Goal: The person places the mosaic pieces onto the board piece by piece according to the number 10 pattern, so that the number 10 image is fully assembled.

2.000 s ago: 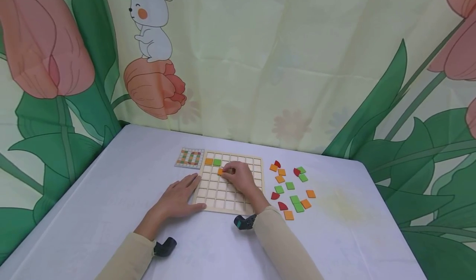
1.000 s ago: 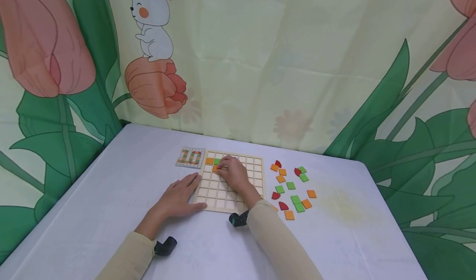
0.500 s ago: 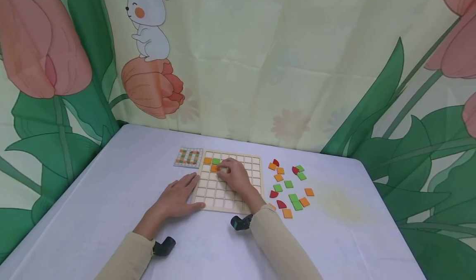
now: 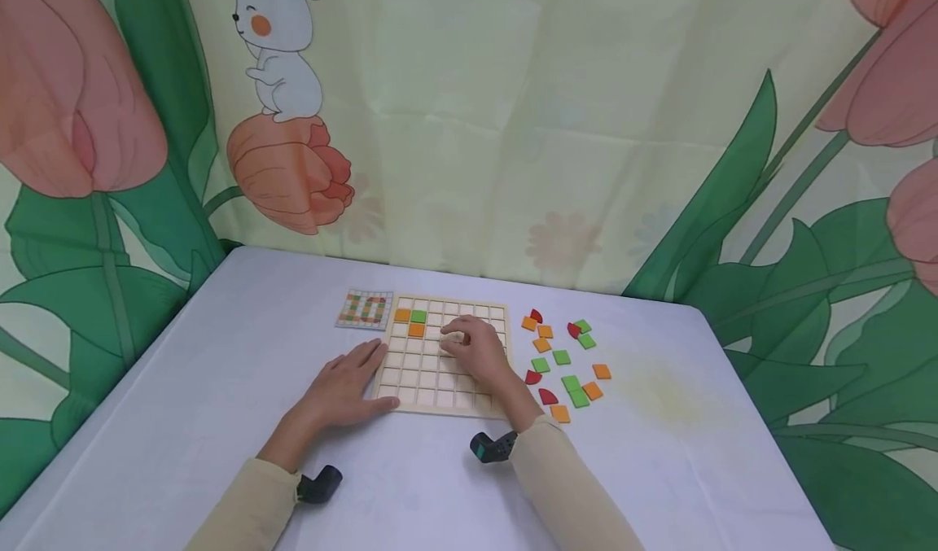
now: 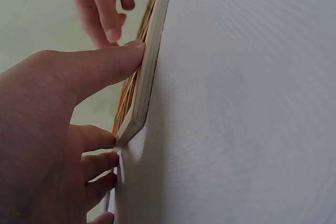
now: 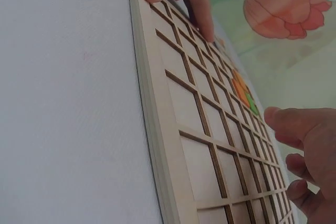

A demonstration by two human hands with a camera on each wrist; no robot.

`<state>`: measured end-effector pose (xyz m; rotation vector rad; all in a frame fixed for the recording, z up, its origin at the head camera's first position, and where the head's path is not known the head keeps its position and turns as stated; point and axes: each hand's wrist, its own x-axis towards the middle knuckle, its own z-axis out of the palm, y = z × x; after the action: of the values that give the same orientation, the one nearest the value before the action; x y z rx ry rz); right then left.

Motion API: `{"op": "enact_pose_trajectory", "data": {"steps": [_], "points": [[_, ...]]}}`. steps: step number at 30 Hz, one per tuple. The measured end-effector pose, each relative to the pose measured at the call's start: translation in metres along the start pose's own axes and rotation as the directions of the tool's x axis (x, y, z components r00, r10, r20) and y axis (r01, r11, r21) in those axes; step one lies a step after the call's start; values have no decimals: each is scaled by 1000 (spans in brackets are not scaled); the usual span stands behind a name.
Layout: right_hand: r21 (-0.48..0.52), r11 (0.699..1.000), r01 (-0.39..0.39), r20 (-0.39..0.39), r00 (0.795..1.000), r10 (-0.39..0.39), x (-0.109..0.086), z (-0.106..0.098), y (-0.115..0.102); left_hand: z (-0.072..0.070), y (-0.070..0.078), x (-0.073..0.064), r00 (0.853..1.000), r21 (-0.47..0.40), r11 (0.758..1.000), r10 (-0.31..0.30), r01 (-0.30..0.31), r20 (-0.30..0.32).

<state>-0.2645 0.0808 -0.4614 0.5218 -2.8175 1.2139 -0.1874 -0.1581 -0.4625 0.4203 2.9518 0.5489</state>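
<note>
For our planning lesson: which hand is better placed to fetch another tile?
Probably the right hand: it looks free and is nearer the loose tiles, while the left hand touches the board.

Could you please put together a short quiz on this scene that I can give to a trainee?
1. True or false: the left hand is touching the pale wooden grid board.
2. Multiple choice: how many red quarter-circle pieces show to the right of the board in the head view? A) two B) four C) seven
3. Fill in the blank: in the head view, the square tile directly below the board's green square tile is ____ in colour.

Key: 1. True. 2. B. 3. Orange.
</note>
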Motion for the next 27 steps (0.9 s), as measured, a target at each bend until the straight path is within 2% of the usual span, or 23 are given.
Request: {"op": "enact_pose_trajectory", "data": {"steps": [8,15,27], "points": [[20,999,-47,-22,999,48,-12,-15,8,1,-1,-2,1000,-3,1000,7,-7,-11],[21,999,-34,-60,998,35,-20,-21,14,2,-2,-2,1000,-11,1000,16,-16,-14],[-17,992,-124,-89,989,122,-31,-40,25,2,-2,0,1000,-14,1000,20,-20,-20]]}}
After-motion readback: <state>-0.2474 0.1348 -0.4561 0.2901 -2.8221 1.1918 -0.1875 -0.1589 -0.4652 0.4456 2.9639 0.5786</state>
